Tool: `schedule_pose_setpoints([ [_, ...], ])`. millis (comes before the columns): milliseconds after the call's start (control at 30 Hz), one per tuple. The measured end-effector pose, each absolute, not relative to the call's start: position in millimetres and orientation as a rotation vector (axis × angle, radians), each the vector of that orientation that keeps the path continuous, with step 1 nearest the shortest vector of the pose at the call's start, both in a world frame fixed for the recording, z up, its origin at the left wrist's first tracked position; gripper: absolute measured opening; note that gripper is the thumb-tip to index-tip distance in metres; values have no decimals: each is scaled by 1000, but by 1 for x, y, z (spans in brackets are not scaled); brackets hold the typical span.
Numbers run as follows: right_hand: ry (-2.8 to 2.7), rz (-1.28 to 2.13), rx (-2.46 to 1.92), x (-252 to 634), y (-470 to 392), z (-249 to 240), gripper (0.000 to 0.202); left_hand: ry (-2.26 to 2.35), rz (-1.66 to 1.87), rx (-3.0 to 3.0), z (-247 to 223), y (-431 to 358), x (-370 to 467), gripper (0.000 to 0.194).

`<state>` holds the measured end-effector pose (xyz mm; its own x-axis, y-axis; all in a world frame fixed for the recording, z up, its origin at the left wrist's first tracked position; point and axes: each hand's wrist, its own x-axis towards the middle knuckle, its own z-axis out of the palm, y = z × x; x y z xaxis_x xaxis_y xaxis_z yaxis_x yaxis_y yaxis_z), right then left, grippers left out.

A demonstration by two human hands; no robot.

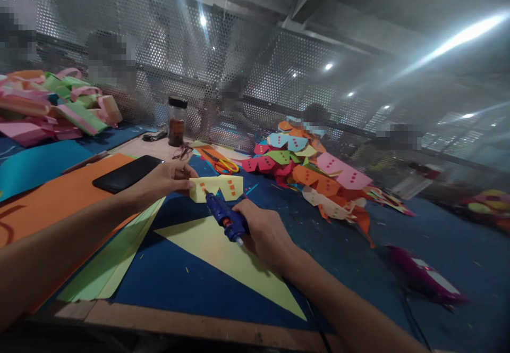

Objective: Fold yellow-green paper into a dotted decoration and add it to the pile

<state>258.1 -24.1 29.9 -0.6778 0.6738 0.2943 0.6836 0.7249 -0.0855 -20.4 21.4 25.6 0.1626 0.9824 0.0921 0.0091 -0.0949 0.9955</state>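
Observation:
Between finger and thumb, my left hand (pixel 173 178) pinches the left end of a small yellow paper cutout (pixel 230 188) marked with orange squares and notched at its lower edge. My right hand (pixel 265 230) is wrapped round a blue hot glue gun (pixel 223 215) with a clear glue stick poking from its back. The gun's nozzle is at the cutout's left part; whether it touches the paper I cannot tell. Below both hands, a pale yellow paper triangle (pixel 235 260) lies on the blue table cover (pixel 159 278).
Left of my hands, a black phone (pixel 128 173) rests on orange paper (pixel 79 196). Yellow-handled scissors (pixel 226 167) and a dark-lidded jar (pixel 177 122) stand farther back. Colourful paper cutouts (pixel 314 177) are heaped right of centre. A purple object (pixel 426 273) lies at right. Paper pieces (pixel 51 103) pile up far left.

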Motion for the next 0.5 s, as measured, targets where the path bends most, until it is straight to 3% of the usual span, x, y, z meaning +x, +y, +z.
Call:
schedule_pose_setpoints([
  [500, -2632, -80, -1085, 258, -24, 28, 38, 1039, 1107, 1377, 26, 20, -21, 42],
])
